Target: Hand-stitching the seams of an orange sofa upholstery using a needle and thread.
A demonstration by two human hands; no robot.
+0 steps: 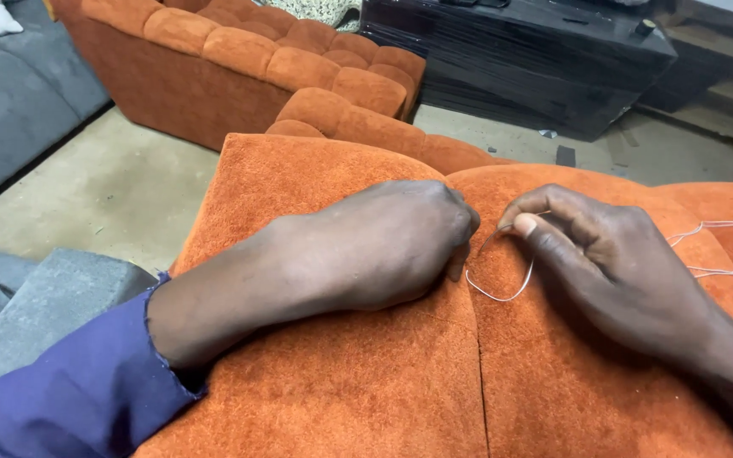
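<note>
A workshop floor of bare concrete runs behind the work, with an orange tufted sofa standing on it, a grey upholstered piece at the far left and a black block wrapped in clear film beyond. In the foreground lies an orange plush cushion, split by a seam running down its middle. The left hand, its sleeve blue, rests knuckles-up on the cushion with its fingers curled together at the top of the seam; what they pinch is hidden. The right hand lies just beside it, thumb and forefinger clamped on a thin white thread, which loops down over the seam between the hands and trails off in loose strands to the right edge.
</note>
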